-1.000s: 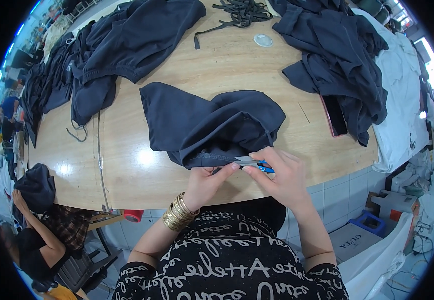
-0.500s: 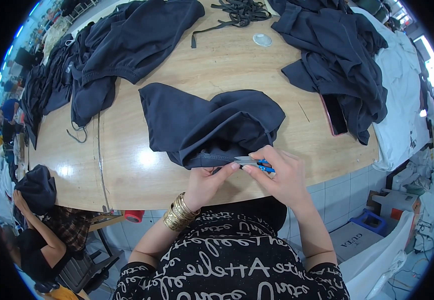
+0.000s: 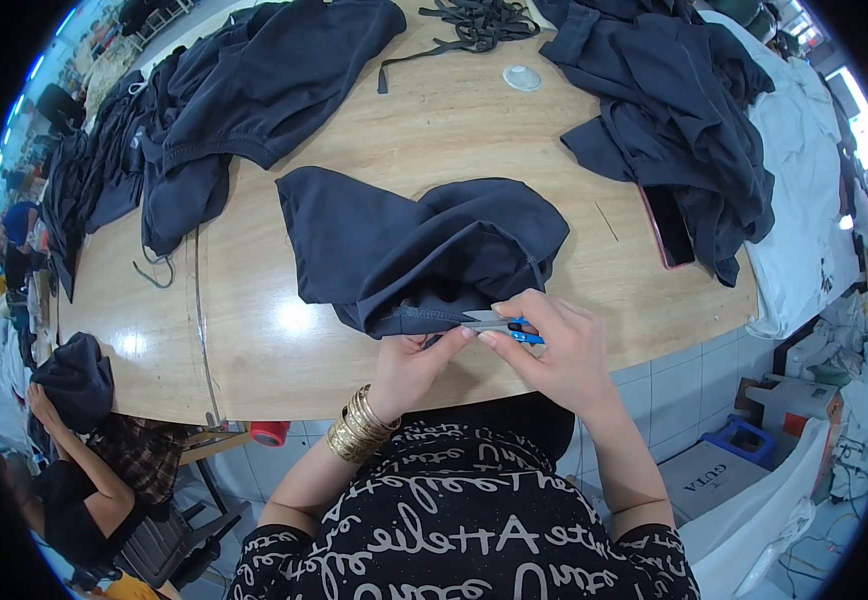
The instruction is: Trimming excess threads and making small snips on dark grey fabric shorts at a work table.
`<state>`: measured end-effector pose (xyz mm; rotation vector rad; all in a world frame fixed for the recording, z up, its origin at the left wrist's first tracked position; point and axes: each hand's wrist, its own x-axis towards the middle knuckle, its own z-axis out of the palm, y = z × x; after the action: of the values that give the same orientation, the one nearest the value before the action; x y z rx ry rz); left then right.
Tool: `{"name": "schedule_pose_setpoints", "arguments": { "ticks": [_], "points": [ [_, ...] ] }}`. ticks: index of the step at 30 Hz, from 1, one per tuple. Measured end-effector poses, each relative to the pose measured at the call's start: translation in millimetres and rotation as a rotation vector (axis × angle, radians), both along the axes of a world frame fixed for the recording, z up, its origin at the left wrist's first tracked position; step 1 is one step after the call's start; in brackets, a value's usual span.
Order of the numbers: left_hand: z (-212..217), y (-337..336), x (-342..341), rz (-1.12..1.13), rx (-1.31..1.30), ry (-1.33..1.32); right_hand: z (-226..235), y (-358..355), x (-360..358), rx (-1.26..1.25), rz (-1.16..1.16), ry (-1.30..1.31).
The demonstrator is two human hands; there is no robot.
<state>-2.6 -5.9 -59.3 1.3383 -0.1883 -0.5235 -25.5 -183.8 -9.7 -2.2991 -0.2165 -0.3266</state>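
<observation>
- The right hand (image 3: 566,352) pinches a small thread snipper with a blue handle (image 3: 510,326) between thumb and forefinger; the metal blades point away from the palm toward the person's left, and their tips lie against the hem of the dark navy garment (image 3: 424,255); whether the blades are closed cannot be told.
- The left hand (image 3: 416,368) sits just beside the snipper, on its left; its fingers are curled and pressed on the garment's hem edge, pinching the cloth right below the blade tips; a stack of gold bangles (image 3: 359,432) rings its wrist.
- The garment lies bunched on the wooden table (image 3: 254,340), spreading away from both hands toward the far side; its near hem is the part held at the table's near edge.
- Farther beyond the grip and to its left lies a heap of dark garments (image 3: 224,110); beyond and to the right of the right hand lies another pile of dark clothing (image 3: 674,110), with a dark phone in a pink case (image 3: 669,228) half under its edge.
- Well beyond the grip, at the far side of the table, are a tangle of dark drawstrings (image 3: 474,20) and a small round clear lid (image 3: 521,77).
- To the right of the right-hand pile rests white fabric (image 3: 804,200).
- Far left of the left hand, below the table edge, another person (image 3: 84,470) sits holding dark cloth.
</observation>
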Motion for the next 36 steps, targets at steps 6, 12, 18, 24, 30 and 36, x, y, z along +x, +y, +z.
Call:
{"name": "schedule_pose_setpoints", "arguments": {
  "ticks": [6, 12, 18, 24, 30, 36],
  "points": [
    [-0.9, 0.1, 0.7, 0.013, 0.019, 0.007, 1.9, -0.1, 1.0, 0.009, 0.019, 0.04],
    [-0.8, -0.9, -0.4, 0.017, 0.017, 0.019, 2.3, -0.1, 0.7, 0.0, 0.02, 0.049],
    [0.8, -1.3, -2.4, 0.016, 0.008, 0.001, 1.9, 0.0, -2.5, -0.008, 0.012, 0.037],
    [0.8, -1.3, 1.6, 0.008, 0.024, -0.026, 0.8, 0.0, -1.3, -0.016, 0.001, 0.045],
    [1.8, -4.9, 9.4, 0.035, -0.013, -0.018, 0.6, -1.2, 6.0, -0.036, -0.02, -0.026],
    [33.7, 5.1, 1.4, -0.001, 0.416, 0.152, -6.0, 6.1, -0.3, -0.08, 0.049, -0.008]
  ]
}}
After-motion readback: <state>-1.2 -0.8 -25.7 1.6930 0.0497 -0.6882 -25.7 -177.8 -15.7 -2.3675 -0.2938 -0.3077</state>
